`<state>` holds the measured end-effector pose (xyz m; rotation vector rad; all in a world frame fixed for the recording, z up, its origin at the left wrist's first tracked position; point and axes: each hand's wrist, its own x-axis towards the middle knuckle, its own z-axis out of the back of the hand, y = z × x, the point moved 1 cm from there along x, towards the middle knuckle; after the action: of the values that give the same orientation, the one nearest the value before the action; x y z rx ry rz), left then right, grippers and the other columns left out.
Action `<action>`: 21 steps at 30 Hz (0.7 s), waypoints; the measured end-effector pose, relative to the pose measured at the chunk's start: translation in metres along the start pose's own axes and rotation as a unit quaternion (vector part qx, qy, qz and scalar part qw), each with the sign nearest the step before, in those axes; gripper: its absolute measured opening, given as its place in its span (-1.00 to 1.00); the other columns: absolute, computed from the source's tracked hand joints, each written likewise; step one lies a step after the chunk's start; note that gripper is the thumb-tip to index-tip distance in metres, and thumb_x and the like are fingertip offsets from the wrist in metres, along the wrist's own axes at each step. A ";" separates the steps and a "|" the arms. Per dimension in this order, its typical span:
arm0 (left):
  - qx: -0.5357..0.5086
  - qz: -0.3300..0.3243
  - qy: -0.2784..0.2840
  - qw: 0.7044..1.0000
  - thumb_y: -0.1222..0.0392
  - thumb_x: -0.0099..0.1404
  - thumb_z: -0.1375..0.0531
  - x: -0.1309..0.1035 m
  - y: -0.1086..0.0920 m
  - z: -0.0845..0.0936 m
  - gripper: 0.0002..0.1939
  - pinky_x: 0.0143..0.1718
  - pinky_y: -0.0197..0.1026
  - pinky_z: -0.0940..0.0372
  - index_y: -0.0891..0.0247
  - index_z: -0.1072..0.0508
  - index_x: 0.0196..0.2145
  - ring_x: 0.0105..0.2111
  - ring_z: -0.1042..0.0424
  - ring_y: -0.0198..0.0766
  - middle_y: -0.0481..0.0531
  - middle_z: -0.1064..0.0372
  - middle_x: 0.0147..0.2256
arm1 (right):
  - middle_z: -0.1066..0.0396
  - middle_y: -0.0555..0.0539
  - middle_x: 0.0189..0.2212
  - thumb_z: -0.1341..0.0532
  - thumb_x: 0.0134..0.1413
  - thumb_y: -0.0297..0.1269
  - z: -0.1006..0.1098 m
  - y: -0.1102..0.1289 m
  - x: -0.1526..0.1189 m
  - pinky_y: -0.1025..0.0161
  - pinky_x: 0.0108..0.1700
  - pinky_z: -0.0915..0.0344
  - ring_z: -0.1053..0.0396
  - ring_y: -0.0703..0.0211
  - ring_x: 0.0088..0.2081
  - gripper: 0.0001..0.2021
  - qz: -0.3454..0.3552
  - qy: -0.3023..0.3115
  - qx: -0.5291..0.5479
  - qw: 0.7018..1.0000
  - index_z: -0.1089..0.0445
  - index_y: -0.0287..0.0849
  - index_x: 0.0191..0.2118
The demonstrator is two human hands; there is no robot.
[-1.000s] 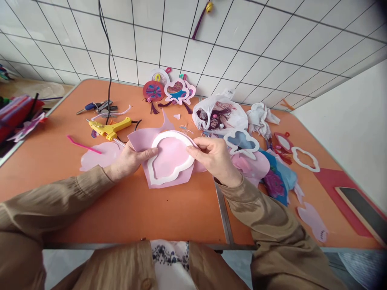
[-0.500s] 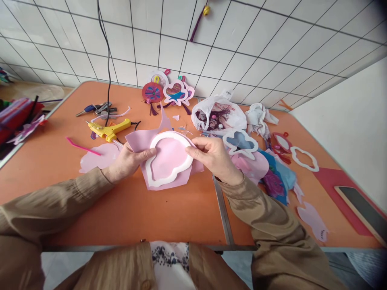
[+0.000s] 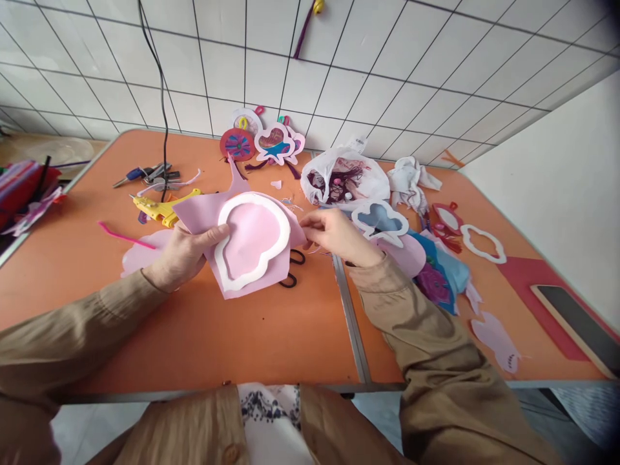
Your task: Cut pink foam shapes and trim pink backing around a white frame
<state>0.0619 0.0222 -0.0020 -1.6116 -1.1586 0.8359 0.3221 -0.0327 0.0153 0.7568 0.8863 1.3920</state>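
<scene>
My left grip (image 3: 179, 259) clasps pink sheet (image 3: 254, 242), white frame (image 3: 283, 234); right grip (image 3: 338, 236): can't tell if pinching; keys (image 3: 155, 174) near bench's (image 3: 203, 349) back-left corner.

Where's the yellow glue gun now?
In the head view, the glue gun lies left of centre, between the left hand and the keys.

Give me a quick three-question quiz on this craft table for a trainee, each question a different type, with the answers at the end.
1. Which hand has its thumb over the white frame?
2. True or false: in this view, the yellow glue gun lies to the left of the white plastic bag.
3. What colour are the two loops showing beside the pink sheet?
A) Green
B) Black
C) Yellow

Key:
1. The left hand.
2. True.
3. B.
</scene>
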 end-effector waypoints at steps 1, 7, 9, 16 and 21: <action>-0.005 -0.004 -0.010 1.000 0.15 -0.02 -0.53 -0.001 -0.002 0.001 -0.44 -0.20 -0.18 -0.52 0.21 -0.56 -0.03 -0.23 -0.59 -0.08 0.03 -0.61 -0.29 | -0.51 -0.06 -0.45 -0.24 0.06 -0.35 0.000 -0.001 0.000 0.29 -0.37 -0.25 -0.44 0.21 -0.44 -0.91 0.003 0.024 -0.056 0.998 -0.48 -0.23 -0.35; -0.031 0.024 -0.074 0.997 0.17 -0.05 -0.54 -0.013 -0.006 0.009 -0.43 -0.23 -0.21 -0.54 0.20 -0.58 -0.04 -0.22 -0.61 -0.05 -0.02 -0.63 -0.29 | -0.51 -0.05 -0.36 -0.29 0.04 -0.32 -0.025 0.011 -0.014 0.27 -0.37 -0.04 -0.39 0.19 -0.37 -0.85 0.050 0.126 -0.317 0.939 -0.50 -0.19 -0.23; -0.042 0.033 -0.085 0.995 0.18 -0.07 -0.55 -0.019 -0.005 0.011 -0.43 -0.23 -0.20 -0.55 0.21 -0.58 -0.06 -0.23 -0.62 -0.03 -0.01 -0.64 -0.29 | -0.49 -0.10 -0.28 -0.30 0.04 -0.28 -0.034 0.015 -0.020 0.25 -0.37 0.02 -0.37 0.14 -0.32 -0.79 0.063 0.127 -0.381 0.914 -0.48 -0.19 -0.17; -0.070 0.043 -0.079 0.993 0.18 -0.12 -0.57 -0.029 -0.002 0.016 -0.43 -0.14 -0.08 -0.58 0.17 -0.61 -0.10 -0.16 -0.63 0.15 0.00 -0.66 -0.22 | -0.46 -0.17 -0.21 -0.15 0.16 -0.34 -0.040 0.022 -0.035 0.21 -0.38 0.04 -0.36 0.11 -0.33 -0.80 0.040 0.141 -0.472 0.869 -0.42 -0.21 -0.11; -0.084 0.051 -0.094 0.991 0.19 -0.18 -0.59 -0.031 -0.008 0.015 -0.36 -0.14 -0.09 -0.60 0.16 -0.61 -0.08 -0.15 -0.64 0.13 0.01 -0.67 -0.24 | -0.53 -0.17 -0.10 -0.16 0.06 -0.46 -0.028 0.027 -0.036 0.24 -0.19 -0.23 -0.47 0.04 -0.13 -0.64 0.027 0.195 -0.348 0.916 -0.41 -0.17 0.01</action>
<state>0.0358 -0.0015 0.0006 -1.7699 -1.3173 0.9968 0.2851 -0.0690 0.0277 -0.0492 0.5908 1.7907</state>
